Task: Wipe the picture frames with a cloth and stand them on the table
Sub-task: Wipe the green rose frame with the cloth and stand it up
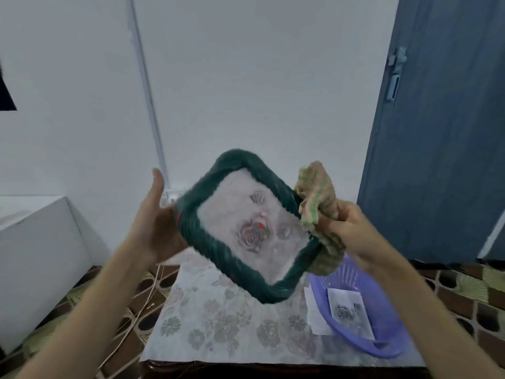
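We find the task under way and, in our judgement, nearer its start than its end; no frame stands upright on the table [218, 318], whose flowered covering shows bare below the hands; 1 picture frame [247, 228], green-bordered with a rose print under its glazing, is held in the air above the table, tilted and turned askew, blurred by motion; a 2nd frame [351, 314] lies flat in the purple basket [388, 348] at the table's right side, and we judge it not yet wiped; whether more frames remain, we cannot tell. The left hand [153, 225] supports the green frame at its left edge, palm against it, thumb raised straight and clear of it; its fingers lie behind the frame and we cannot see how they curl. The right hand [345, 228] has its fingers curled tight round a bunched green-and-pink cloth [317, 203], which presses on the frame's right border; wiping of this frame appears unfinished; standing it remains.
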